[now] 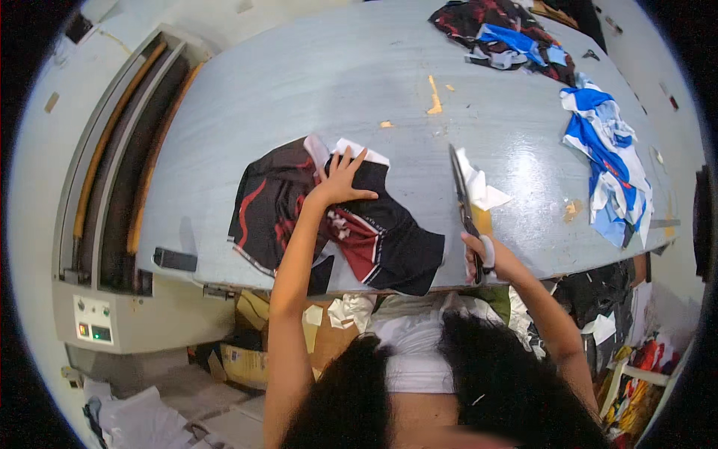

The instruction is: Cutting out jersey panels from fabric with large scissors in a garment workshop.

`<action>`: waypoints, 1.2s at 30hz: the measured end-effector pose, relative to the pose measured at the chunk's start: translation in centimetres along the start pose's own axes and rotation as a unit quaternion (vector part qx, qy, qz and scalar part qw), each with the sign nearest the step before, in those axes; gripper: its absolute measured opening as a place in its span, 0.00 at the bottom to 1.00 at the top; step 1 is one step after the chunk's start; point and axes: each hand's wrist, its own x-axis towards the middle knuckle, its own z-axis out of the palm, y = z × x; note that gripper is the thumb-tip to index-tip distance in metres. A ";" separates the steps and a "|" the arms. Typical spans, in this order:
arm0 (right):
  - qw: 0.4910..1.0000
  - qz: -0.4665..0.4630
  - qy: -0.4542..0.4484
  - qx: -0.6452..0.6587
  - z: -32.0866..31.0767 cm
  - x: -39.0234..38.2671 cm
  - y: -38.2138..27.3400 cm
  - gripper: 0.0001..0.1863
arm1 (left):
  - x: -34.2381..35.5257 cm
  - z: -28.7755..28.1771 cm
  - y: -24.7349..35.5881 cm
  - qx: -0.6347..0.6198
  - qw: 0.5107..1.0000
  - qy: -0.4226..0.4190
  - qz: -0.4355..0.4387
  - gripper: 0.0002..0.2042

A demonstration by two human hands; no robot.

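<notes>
My left hand [345,179] lies with fingers spread on a black and red printed fabric piece [404,239] near the table's front edge. A second dark fabric part with red streaks [269,202] spreads to the left of it, partly under my wrist. In my right hand [482,258] are large black-handled fabric scissors [458,179], their blades pointing away from me and looking closed. White scraps [482,187] lie just right of the blades. A bit of white paper or cloth [370,152] shows beyond my left fingertips.
Blue and white fabric [609,157] lies at the table's right, and a dark and blue heap [508,45] at the far right. On the left stands a roller machine [123,165] with a control panel [93,320]. A small black block [175,260] sits at the table's left corner. Scraps and cartons [245,364] are below.
</notes>
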 end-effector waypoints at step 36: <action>0.876 -0.111 0.057 0.466 -0.3 -6.1 6.2 0.16 | 11.0 4.6 9.3 -0.162 0.949 0.202 0.178 0.17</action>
